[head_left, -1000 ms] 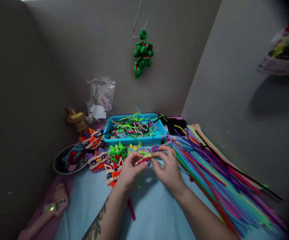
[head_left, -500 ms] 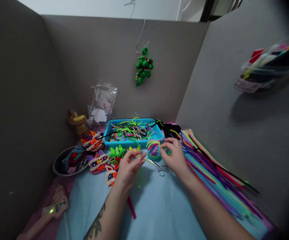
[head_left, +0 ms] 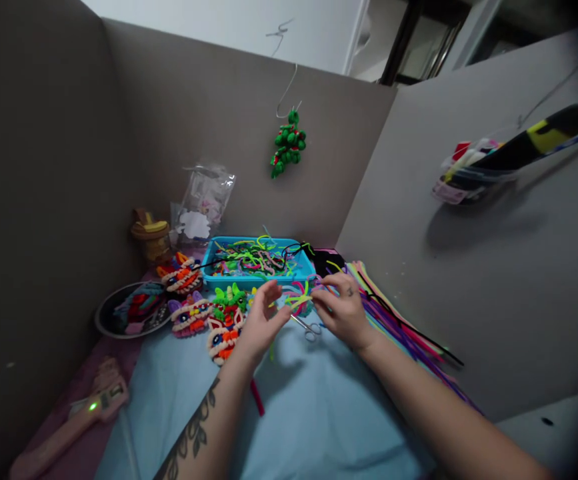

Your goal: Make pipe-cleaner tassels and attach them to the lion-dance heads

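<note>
My right hand (head_left: pixel 341 308) pinches a yellow-green pipe cleaner (head_left: pixel 301 305) between thumb and fingertips. Its other end reaches toward the thumb of my left hand (head_left: pixel 263 323), whose fingers are curved and apart from the thumb. Whether the left thumb touches it I cannot tell. Just behind lies a bundle of multicoloured strands (head_left: pixel 296 289), partly covered by my hands. Small scissors (head_left: pixel 311 331) rest on the blue cloth below my fingertips. A short green strand (head_left: pixel 271 351) shows under my left hand, and a dark pink stick (head_left: pixel 257 398) lies beside my left forearm.
A blue tray (head_left: pixel 259 283) of pipe cleaner scraps stands behind. Several colourful animal-head figures (head_left: pixel 225 337) sit left, near a metal bowl (head_left: pixel 103 320). Long pipe cleaners (head_left: pixel 409 333) lie right. A pink glue gun (head_left: pixel 103 400) rests front left. Grey panels (head_left: pixel 209 113) surround the table.
The camera view has tilted and shifted. My hands have come closer together over the strand bundle, and the yellow-green pipe cleaner now shows between them. The left fingers have spread further from the thumb.
</note>
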{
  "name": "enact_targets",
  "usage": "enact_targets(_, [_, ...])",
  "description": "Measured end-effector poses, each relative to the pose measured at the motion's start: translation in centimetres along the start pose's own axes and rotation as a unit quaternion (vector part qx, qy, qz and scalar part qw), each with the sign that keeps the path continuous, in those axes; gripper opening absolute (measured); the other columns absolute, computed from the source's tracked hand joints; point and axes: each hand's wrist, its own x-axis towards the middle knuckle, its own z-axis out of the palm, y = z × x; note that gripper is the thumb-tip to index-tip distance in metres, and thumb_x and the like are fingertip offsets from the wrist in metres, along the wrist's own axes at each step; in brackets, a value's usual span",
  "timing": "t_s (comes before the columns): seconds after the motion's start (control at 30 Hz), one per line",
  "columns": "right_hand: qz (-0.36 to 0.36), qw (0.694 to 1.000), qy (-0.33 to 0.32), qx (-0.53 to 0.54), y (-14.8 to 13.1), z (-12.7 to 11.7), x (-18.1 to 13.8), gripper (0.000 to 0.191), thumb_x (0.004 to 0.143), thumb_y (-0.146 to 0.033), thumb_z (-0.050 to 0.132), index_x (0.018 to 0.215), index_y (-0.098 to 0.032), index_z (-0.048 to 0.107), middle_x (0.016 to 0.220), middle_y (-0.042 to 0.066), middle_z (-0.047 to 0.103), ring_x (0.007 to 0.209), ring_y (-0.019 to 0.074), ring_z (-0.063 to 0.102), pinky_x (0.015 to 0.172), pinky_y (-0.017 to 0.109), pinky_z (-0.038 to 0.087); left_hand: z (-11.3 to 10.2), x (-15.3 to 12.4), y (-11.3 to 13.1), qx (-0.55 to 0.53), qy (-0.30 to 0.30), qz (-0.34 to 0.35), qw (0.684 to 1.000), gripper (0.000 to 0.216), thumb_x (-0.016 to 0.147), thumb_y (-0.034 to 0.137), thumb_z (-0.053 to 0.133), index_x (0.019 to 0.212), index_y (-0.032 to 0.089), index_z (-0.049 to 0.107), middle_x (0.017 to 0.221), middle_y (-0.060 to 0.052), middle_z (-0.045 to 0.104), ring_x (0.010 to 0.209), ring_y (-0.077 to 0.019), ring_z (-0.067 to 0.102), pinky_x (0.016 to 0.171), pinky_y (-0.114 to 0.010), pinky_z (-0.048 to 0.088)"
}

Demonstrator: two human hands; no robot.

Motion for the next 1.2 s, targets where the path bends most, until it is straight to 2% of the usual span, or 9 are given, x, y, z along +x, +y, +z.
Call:
enact_targets(0.23, [-0.03,0.997,-0.061,0.035,-1.0,0.9,-0.4,0.012,0.084,-0.02,0.058,0.088,-0.024,0.069,0.106,0.008,0.054,0.107,0.0254,0.045,0.094,0.044,0.041,-1.1,0.4,0.6,0.0,-0.074,-0.095,0.993,0.066,0.058,0.028,0.084,0.115,0.016,0.055,0.074,0.001,0.064,0.069,-0.0126,0.06,0.069,-0.025,0.046])
enact_targets(0.4, [-0.039,0.996,-0.057,0.063,-1.5,1.8,0.5,0.012,0.083,-0.019,0.059,0.091,-0.024,0.067,0.11,0.008,0.054,0.11,0.0263,0.046,0.095,0.045,0.041,-1.5,0.6,1.2,0.017,-0.048,-0.103,0.993,0.058,0.054,0.024,0.086,0.106,0.015,0.061,0.067,0.001,0.068,0.061,-0.0123,0.062,0.066,-0.025,0.047])
enact_targets(0.53, [0.068,0.988,-0.012,0.139,-2.4,2.3,0.3,0.021,0.086,-0.018,0.055,0.105,-0.021,0.062,0.104,0.01,0.055,0.102,0.0247,0.051,0.089,0.043,0.045,-2.6,1.1,2.1,-0.078,0.035,-0.05,0.995,0.049,0.055,0.022,0.086,0.097,0.018,0.063,0.07,0.0,0.07,0.061,-0.012,0.064,0.063,-0.023,0.049])
enact_targets(0.6, [0.094,0.972,-0.059,0.209,-3.0,2.8,-0.6,0.015,0.087,-0.016,0.052,0.097,-0.019,0.064,0.093,0.008,0.058,0.092,0.0215,0.055,0.082,0.038,0.047,-3.5,1.5,2.8,-0.172,0.075,-0.003,0.982,0.045,0.054,0.022,0.086,0.092,0.021,0.063,0.076,0.001,0.072,0.068,-0.0135,0.067,0.067,-0.025,0.053])
enact_targets(0.67, [0.049,0.943,-0.175,0.279,-3.9,3.5,-1.9,0.008,0.086,-0.02,0.059,0.088,-0.019,0.066,0.085,0.006,0.06,0.085,0.0193,0.056,0.078,0.034,0.048,-4.3,1.8,3.4,-0.24,0.113,0.032,0.964,0.034,0.059,0.021,0.084,0.086,0.021,0.063,0.079,0.002,0.072,0.074,-0.0139,0.068,0.072,-0.027,0.055])
enact_targets(0.73, [0.002,0.912,-0.28,0.3,-4.9,4.4,-3.3,0.022,0.077,-0.031,0.072,0.096,-0.019,0.068,0.089,0.006,0.062,0.087,0.0211,0.057,0.078,0.034,0.048,-4.9,2.1,3.8,-0.284,0.142,0.038,0.948,0.023,0.065,0.019,0.08,0.082,0.02,0.063,0.077,0.003,0.072,0.073,-0.013,0.067,0.073,-0.028,0.056])
enact_targets(0.83, [0.007,0.898,-0.334,0.288,-6.1,5.7,-4.8,0.02,0.077,-0.026,0.072,0.096,-0.019,0.071,0.087,0.006,0.064,0.086,0.0201,0.057,0.075,0.03,0.048,-5.6,2.2,4.0,-0.317,0.169,0.022,0.933,0.013,0.072,0.017,0.074,0.081,0.018,0.064,0.072,0.003,0.072,0.068,-0.0117,0.067,0.072,-0.028,0.057])
enact_targets(0.97, [0.025,0.906,-0.292,0.305,-6.3,6.3,-5.6,0.009,0.082,-0.013,0.063,0.082,-0.018,0.071,0.08,0.005,0.063,0.081,0.0177,0.058,0.074,0.029,0.048,-6.4,2.3,4.2,-0.326,0.188,0.029,0.926,0.005,0.079,0.017,0.067,0.076,0.019,0.063,0.07,0.004,0.071,0.069,-0.0111,0.067,0.074,-0.029,0.056])
enact_targets(1.2, [0.034,0.938,-0.113,0.327,-5.0,4.5,-4.4,0.015,0.087,-0.011,0.051,0.091,-0.02,0.063,0.087,0.005,0.069,0.09,0.0184,0.061,0.083,0.037,0.047,-7.1,2.3,4.8,-0.338,0.216,0.054,0.914,0.006,0.086,0.019,0.06,0.082,0.019,0.064,0.077,0.003,0.072,0.073,-0.0109,0.067,0.074,-0.028,0.054])
